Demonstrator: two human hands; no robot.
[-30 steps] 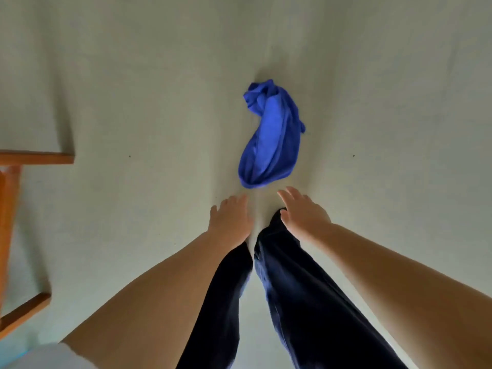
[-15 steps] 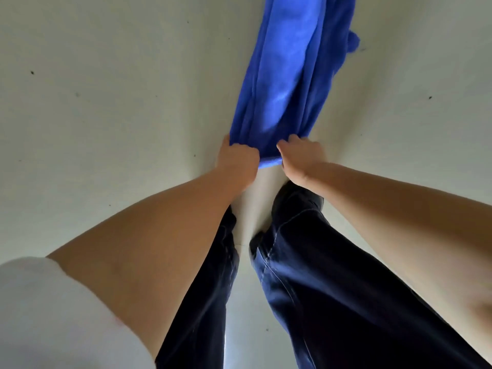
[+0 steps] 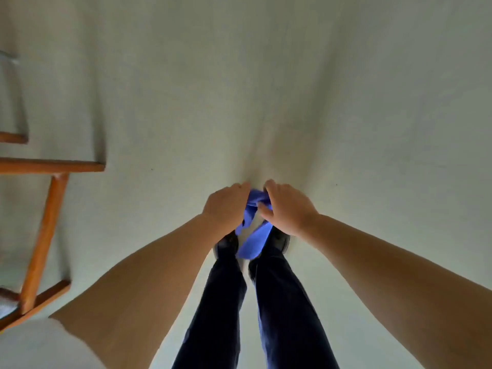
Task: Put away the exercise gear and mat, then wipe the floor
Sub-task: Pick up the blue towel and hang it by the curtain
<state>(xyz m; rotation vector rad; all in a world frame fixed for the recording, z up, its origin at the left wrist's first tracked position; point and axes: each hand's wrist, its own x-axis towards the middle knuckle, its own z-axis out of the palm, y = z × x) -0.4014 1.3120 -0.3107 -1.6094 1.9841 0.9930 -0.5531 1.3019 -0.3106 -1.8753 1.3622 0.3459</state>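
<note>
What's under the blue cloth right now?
Under the hanging cloth: pale floor and dark shoes. Both hands, left and right, grip its top, hiding that part.

No text, label, brand, number or sign can be read anywhere in this view.

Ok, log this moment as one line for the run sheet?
stage: floor wipe | left hand: grips blue cloth | right hand: grips blue cloth | cloth: bunched, hanging between feet | nearby: wooden frame
</note>
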